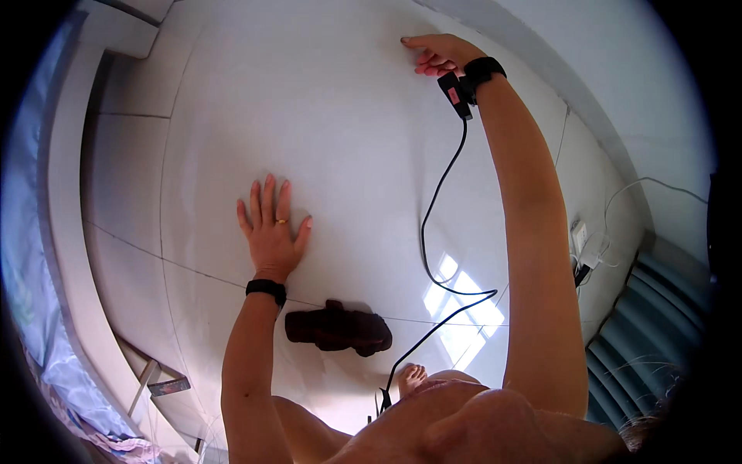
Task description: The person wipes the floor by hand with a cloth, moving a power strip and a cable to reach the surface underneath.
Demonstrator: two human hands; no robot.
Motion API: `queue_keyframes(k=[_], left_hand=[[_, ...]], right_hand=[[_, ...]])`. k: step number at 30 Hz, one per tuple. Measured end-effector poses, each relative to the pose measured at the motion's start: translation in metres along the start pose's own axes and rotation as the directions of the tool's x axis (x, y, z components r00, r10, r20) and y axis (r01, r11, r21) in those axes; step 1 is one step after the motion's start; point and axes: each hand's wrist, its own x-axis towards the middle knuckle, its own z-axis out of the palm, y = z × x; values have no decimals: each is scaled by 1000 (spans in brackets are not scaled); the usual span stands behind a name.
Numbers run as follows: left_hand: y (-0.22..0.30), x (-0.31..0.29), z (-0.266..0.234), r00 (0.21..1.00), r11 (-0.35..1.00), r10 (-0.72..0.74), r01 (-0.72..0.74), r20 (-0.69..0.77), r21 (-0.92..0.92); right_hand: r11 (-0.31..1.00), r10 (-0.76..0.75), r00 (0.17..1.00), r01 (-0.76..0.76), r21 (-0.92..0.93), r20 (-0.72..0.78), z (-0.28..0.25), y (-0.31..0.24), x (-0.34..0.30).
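Observation:
My left hand (273, 236) rests palm down on the pale glossy floor tiles (309, 116), fingers spread and holding nothing. It wears a ring and a black wrist strap (266, 289). Just below it on the floor lies a dark brown, soft-looking bundle (338, 329), apart from the hand; its exact kind does not show. My right hand (444, 54) is stretched far out to the upper right. One finger points left and the others curl loosely, with nothing visible in them. A black strap (485, 70) on that wrist carries a small black device (454, 95).
A black cable (423, 240) runs from the wrist device across the floor toward my body. At right are a white power strip with plugs (583, 247) and a blue-green curtain (649, 317). A bed frame (69, 209) borders the left; a wall (587, 77) the upper right.

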Motion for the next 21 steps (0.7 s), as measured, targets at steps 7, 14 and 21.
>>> queue_keyframes(k=[7, 14, 21], left_hand=[[-1, -1, 1, 1000, 1000, 9, -8, -18, 19], [2, 2, 0, 1000, 1000, 13, -13, -12, 24], [4, 2, -2, 999, 1000, 23, -23, -42, -9]], right_hand=[[998, -36, 999, 36, -44, 4, 0, -7, -12], [997, -49, 999, 50, 65, -21, 0, 7, -1], [995, -46, 998, 49, 88, -30, -1, 2, -5]])
